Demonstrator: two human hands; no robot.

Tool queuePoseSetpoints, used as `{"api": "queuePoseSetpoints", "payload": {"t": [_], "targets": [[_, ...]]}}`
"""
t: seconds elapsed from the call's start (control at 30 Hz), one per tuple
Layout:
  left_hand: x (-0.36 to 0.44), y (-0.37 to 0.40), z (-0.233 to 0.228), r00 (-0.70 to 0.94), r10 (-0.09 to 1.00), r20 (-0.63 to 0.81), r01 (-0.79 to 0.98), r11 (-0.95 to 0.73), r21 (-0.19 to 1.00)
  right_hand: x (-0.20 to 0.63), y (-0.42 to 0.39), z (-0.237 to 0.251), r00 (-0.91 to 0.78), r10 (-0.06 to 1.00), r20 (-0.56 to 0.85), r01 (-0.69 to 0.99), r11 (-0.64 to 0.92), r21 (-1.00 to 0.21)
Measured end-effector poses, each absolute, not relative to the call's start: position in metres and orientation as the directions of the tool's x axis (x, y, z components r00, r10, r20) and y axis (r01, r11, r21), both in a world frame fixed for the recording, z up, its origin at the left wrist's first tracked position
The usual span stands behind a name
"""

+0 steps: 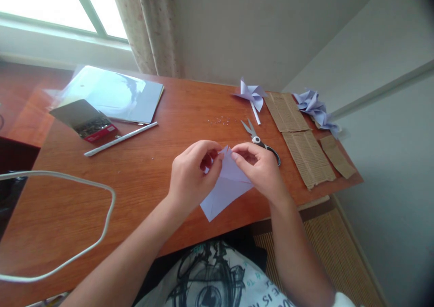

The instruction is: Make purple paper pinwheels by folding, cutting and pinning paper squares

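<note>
— Fingers first: what have they got?

— Both pinch the top corner of a pale lilac folded paper square (226, 186). Left hand (191, 173): thumb and forefinger closed on the paper's upper left edge. Right hand (259, 169): fingertips closed on the same peak from the other side. The sheet hangs tilted just above the near edge of the reddish-brown wooden desk (142, 176), lower corner pointing at the person's lap.

— Around them?

— Grey-and-black-handled steel scissors (259, 140) just beyond the right hand, blades shut. Past those, a finished lilac paper pinwheel on a white stick (252, 96); strips of brown corrugated cardboard (298, 139); a heap of crumpled lilac paper (315, 108) at the far corner. Left side: a rolled white paper stick (120, 139), an open red box of small metal pins (96, 127), a stack of glossy sheets (115, 94), a white cable (68, 216) looping near.

— Risks?

— My judgement: two grips pulling apart on one thin corner could tear it. Loose tiny bits (219, 120) by the scissors might scatter if brushed.
</note>
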State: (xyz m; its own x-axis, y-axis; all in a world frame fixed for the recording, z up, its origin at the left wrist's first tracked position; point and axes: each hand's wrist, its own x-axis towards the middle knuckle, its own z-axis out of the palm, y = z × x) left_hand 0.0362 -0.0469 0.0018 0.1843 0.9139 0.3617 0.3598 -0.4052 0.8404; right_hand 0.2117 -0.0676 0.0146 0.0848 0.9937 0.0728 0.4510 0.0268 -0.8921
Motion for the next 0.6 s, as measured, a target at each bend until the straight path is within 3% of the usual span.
{"api": "queuePoseSetpoints", "payload": {"t": [0.3, 0.6], "targets": [[0.0385, -0.0453, -0.0022, 0.308, 0.904, 0.298, 0.331, -0.396, 0.857, 0.2069, -0.0739, 0.0175, 0.107, 0.993, 0.050, 0.300, 0.015, -0.954], [0.0402, -0.0447, -0.0010, 0.360, 0.925, 0.123, 0.115, -0.175, 0.978, 0.2059, -0.0763, 0.0174, 0.119, 0.986, 0.117, 0.337, 0.070, -0.939]]}}
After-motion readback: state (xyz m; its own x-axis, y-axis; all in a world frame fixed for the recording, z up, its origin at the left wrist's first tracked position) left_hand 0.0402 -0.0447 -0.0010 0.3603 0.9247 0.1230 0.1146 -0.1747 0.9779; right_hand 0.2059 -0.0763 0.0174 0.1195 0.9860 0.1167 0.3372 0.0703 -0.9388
